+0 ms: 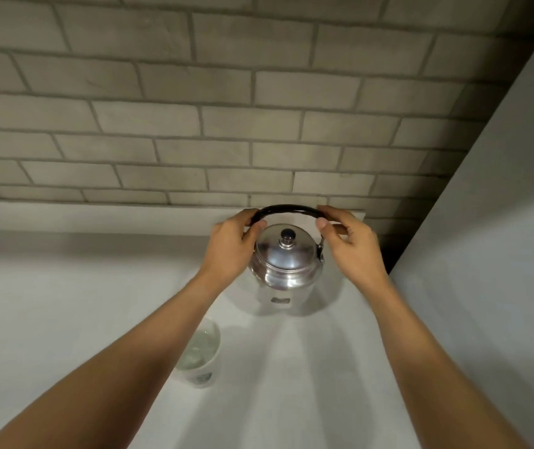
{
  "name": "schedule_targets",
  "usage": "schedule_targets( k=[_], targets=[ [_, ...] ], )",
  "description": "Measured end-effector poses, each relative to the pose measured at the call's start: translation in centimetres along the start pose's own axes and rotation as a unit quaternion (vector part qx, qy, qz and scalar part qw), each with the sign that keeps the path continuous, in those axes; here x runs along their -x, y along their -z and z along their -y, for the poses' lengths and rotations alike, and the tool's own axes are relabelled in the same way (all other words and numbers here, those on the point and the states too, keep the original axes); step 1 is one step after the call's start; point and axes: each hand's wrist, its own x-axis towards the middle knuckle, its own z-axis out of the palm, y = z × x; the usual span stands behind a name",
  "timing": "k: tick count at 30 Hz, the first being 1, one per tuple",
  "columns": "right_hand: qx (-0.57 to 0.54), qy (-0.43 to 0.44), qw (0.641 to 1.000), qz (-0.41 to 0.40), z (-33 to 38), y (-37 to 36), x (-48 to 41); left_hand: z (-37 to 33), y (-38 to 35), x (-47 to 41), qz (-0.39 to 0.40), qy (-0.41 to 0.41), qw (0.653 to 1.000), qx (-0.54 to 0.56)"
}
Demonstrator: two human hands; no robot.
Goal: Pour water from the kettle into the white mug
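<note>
A shiny steel kettle (286,267) with a lid, a dark knob and an arched black handle stands upright on the white counter (65,303) near the back wall. My left hand (231,244) grips the left end of the handle. My right hand (348,243) grips the right end. The white mug (202,358) stands nearer to me, left of the kettle, partly hidden by my left forearm; clear water shows inside it.
A grey brick wall (227,108) rises behind the counter. A tall pale panel (492,254) closes off the right side close to the kettle. The counter stretches away to the left.
</note>
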Motion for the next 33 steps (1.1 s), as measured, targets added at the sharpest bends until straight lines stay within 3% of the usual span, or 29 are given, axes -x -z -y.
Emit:
schedule_targets(
  k=[4, 12, 24, 33],
  targets=[
    [0.010, -0.032, 0.999, -0.012, -2.1, -1.6, -3.2, 1.7, -1.2, -3.3, 0.015, 0.053, 0.998, 0.042],
    [-0.003, -0.032, 0.999, -0.026, -5.5, -5.5, -6.9, 5.4, -2.8, -8.2, 0.029, 0.067, 0.997, 0.013],
    [0.014, -0.078, 0.997, 0.012, -8.5, -7.6, -8.1, 9.3, -5.0, -9.7, 0.060, 0.147, 0.985, 0.059],
    [0.030, -0.104, 0.993, 0.040, -8.8, -7.5, -8.1, 9.6, -5.3, -9.9, 0.079, 0.145, 0.986, 0.033]
  ],
)
